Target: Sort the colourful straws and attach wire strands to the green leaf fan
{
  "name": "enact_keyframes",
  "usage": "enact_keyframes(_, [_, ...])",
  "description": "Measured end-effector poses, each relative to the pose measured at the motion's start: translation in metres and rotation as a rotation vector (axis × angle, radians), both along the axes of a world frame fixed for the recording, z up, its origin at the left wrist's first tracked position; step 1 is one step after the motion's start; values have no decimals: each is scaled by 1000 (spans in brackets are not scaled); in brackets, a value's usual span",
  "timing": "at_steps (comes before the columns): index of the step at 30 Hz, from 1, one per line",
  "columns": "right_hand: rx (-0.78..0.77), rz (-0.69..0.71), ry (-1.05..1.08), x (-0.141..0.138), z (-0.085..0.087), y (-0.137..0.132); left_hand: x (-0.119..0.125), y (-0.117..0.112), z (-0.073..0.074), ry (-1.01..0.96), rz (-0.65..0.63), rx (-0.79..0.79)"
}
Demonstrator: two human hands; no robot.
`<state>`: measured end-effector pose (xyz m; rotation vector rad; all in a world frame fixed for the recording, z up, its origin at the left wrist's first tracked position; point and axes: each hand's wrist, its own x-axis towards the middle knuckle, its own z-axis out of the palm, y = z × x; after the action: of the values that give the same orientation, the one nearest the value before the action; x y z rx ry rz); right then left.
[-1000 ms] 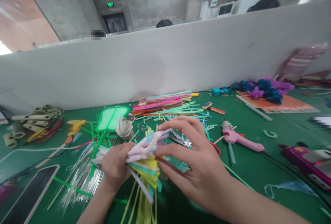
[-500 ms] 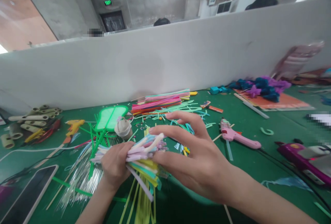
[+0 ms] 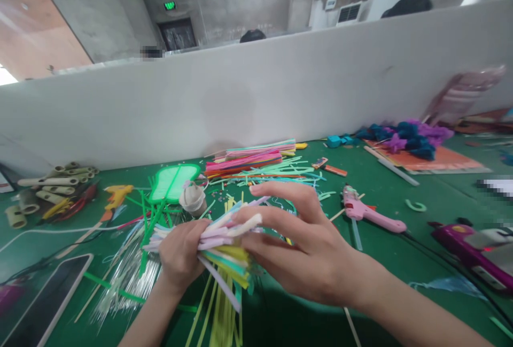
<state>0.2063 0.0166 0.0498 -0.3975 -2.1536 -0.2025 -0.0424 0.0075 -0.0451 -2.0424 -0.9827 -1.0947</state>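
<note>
Because the loose bundle of thin, soft-looking lavender, white, pale-blue and yellow strips (image 3: 218, 237) is grasped partway along by the left hand (image 3: 182, 256), its longer free ends are left within reach of the right hand (image 3: 308, 245). The bundle is held over the dark-green worktop (image 3: 401, 267), to the left of the pink pistol-shaped glue gun (image 3: 372, 216). The right fingers are bent and parted, with thumb and forefinger placed about the free ends; whether anything is pinched there cannot be told. For the ends to be arranged well, the left grasp should probably be kept firm but not crushing, since such strips look easily bent, and only a few should be shifted at once, so that neighbours are not dragged out. The long axis of the lavender and white strips is set mostly crosswise, with the free tips aimed toward the glue gun's side and the shorter ends turned away from it; whether the tips are raised or merely angled forward cannot be told. The single lavender strip (image 3: 221, 285) underneath is slanted toward the body, out of line with the rest.
</note>
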Motion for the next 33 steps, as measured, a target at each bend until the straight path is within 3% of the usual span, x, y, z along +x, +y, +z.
enact_keyframes(5, [-33,-14,52,17,14,-4,-1,-3,-2,-22,-38,-33])
enact_keyframes(10, [-175,-44,68,55,41,-1,-7,0,0,10,28,33])
enact_keyframes(15, [-525,111,20,76,46,8,-7,2,2,45,34,51])
enact_keyframes(19, [-875,298,-152,67,39,16,-6,3,2,38,39,69])
enact_keyframes(21, [-972,385,-156,55,34,20,-6,4,1,33,42,85])
enact_keyframes(25, [-954,472,-36,36,27,24,-7,5,-1,44,32,80])
enact_keyframes(28, [-888,442,78,43,27,24,-7,5,-1,44,33,72])
enact_keyframes(30, [-811,413,286,58,32,24,-7,5,0,43,36,67])
enact_keyframes(33, [-723,336,783,89,42,29,-8,5,1,-44,38,31])
